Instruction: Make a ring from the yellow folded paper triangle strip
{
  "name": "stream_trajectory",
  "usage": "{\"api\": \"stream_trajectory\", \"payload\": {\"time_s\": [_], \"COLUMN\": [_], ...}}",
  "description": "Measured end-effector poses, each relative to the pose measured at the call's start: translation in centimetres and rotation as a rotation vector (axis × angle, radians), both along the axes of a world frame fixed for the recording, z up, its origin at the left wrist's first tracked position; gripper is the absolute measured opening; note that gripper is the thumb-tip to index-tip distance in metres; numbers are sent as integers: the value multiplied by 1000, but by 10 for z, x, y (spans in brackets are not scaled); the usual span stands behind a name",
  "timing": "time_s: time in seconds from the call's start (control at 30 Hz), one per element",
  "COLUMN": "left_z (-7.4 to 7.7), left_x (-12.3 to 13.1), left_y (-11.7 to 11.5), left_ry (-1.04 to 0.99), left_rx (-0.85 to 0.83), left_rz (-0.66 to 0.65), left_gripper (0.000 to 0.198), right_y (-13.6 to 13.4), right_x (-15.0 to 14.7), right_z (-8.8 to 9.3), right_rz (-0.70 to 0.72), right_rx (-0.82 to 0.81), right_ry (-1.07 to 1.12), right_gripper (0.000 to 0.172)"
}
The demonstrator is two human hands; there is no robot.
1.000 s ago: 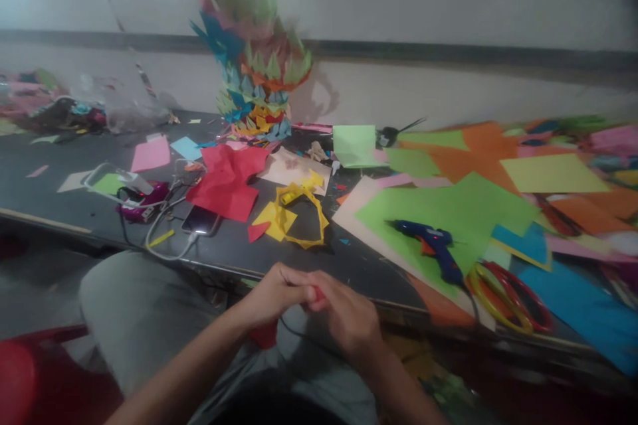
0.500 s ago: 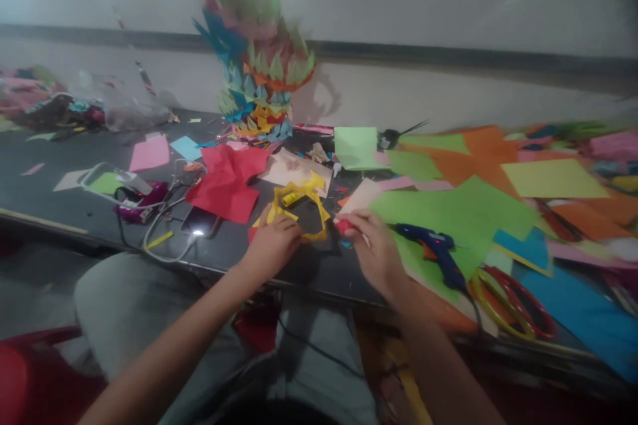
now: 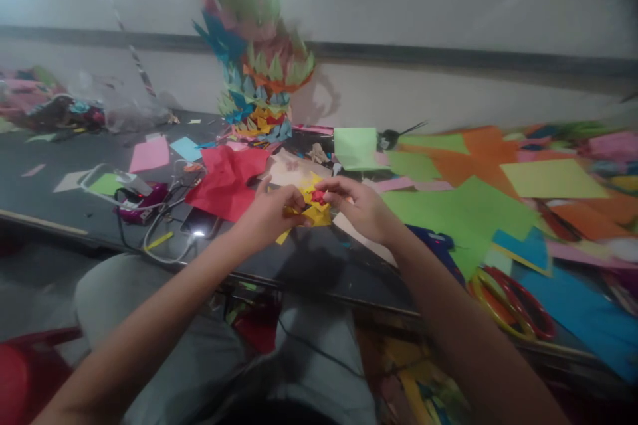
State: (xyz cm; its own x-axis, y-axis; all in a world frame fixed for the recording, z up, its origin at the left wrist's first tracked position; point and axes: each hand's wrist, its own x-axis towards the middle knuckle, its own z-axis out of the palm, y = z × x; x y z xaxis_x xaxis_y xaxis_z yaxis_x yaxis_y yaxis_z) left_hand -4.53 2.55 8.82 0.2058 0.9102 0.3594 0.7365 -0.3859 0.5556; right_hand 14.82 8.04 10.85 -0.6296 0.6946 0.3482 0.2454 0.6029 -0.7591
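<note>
Between my hands is a yellow folded-paper ring (image 3: 319,214) with pointed tips, raised a little above the dark table. My left hand (image 3: 276,209) pinches its left side between thumb and fingers. In my right hand (image 3: 356,202) a small crumpled piece of red paper (image 3: 318,196) is pinched, right at the yellow ring; whether it touches the ring I cannot tell. A sheet of red crumpled paper (image 3: 226,179) lies left of my left hand. Partly hidden behind my right forearm is a blue glue gun (image 3: 433,239) on green paper.
A tall folded-paper tower (image 3: 264,80) stands against the wall. Yellow- and red-handled scissors (image 3: 513,305) lie at the front right edge. On the left are a lit phone (image 3: 199,222), a purple power strip (image 3: 142,202) and a white cable. Coloured sheets (image 3: 458,212) cover the right side.
My right hand has moved left and up with the red paper to the yellow ring. My left hand has lifted and tilted the ring off the table.
</note>
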Motion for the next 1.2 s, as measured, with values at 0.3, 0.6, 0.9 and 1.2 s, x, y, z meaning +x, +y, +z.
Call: {"api": "stream_trajectory", "payload": {"time_s": [0.3, 0.6, 0.9, 1.2], "left_z": [-1, -17, -61, -50], "left_x": [2, 1, 7, 17], "left_y": [-1, -4, -22, -63], "left_ry": [-23, -46, 24, -115], "left_rx": [31, 93, 67, 58], "left_rz": [3, 31, 39, 52], "left_gripper": [31, 25, 19, 13], "right_y": [0, -1, -15, -28], "right_x": [0, 2, 7, 6], "right_z": [3, 0, -39, -64], "right_rz": [47, 41, 84, 126], "right_rx": [26, -18, 75, 278], "right_ry": [-73, -86, -125, -290], "right_gripper": [26, 23, 16, 15]}}
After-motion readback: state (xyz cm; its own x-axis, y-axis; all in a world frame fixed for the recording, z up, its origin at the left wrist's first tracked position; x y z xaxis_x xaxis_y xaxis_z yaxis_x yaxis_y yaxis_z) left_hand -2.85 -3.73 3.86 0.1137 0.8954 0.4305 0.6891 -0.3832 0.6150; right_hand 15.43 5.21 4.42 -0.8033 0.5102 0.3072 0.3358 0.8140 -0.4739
